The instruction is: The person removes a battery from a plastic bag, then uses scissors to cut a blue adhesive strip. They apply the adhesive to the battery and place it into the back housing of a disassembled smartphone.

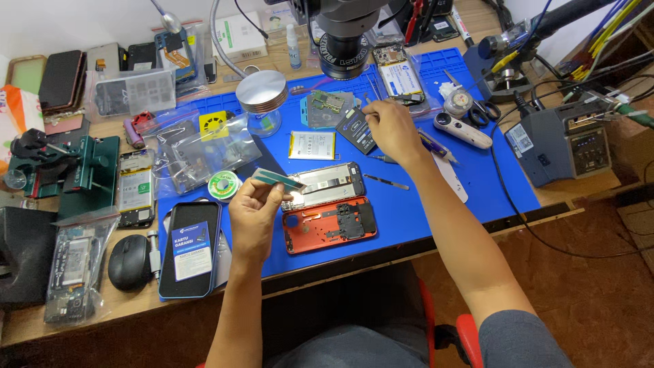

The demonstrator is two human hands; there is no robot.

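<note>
Pinching a thin teal strip (278,180) in the left hand (253,211), its long axis running right and slightly down from the fingers above the opened phone frame (325,184), while the right hand (390,129), farther back, grips tweezers (368,100) over the blue mat (477,177).

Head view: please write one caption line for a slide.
Left hand holds thin teal strip over blue work mat; right hand reaches near dark card, above orange phone back shell.
</note>
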